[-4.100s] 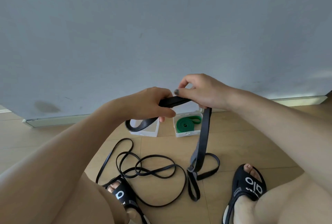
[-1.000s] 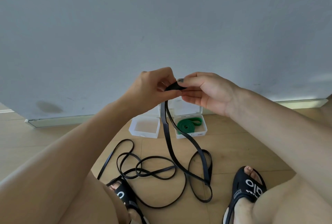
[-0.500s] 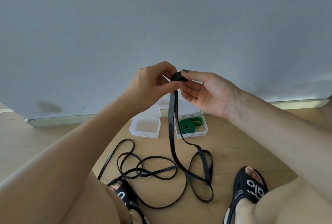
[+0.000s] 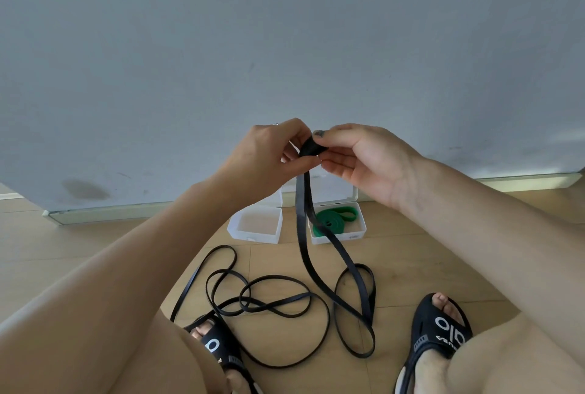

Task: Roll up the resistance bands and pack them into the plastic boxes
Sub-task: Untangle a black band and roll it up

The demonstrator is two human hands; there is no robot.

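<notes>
Behind the raised hands, the upright lids of the two small clear plastic boxes are mostly hidden, and the hanging strap crosses the front of the right-hand clear plastic box (image 4: 357, 233), covering part of the coiled green resistance band (image 4: 332, 219) inside it. The left-hand clear plastic box (image 4: 258, 225) stands just beside it with its inside in view. How many turns the small black roll (image 4: 311, 149) has cannot be made out, since fingers cover most of it.

The left hand (image 4: 264, 154) has its fingers curled round the roll from the left. The right hand (image 4: 364, 153) pinches the same roll from the right, thumb on top, the other fingers loosely bent beneath.

From the roll the flat black rubber resistance band (image 4: 302, 235) hangs down to the wooden floor (image 4: 110, 245), where its slack lies in loops. A thinner black resistance band (image 4: 269, 298) lies tangled beside it, touching the black slide sandal (image 4: 218, 343) at the bottom edge.
</notes>
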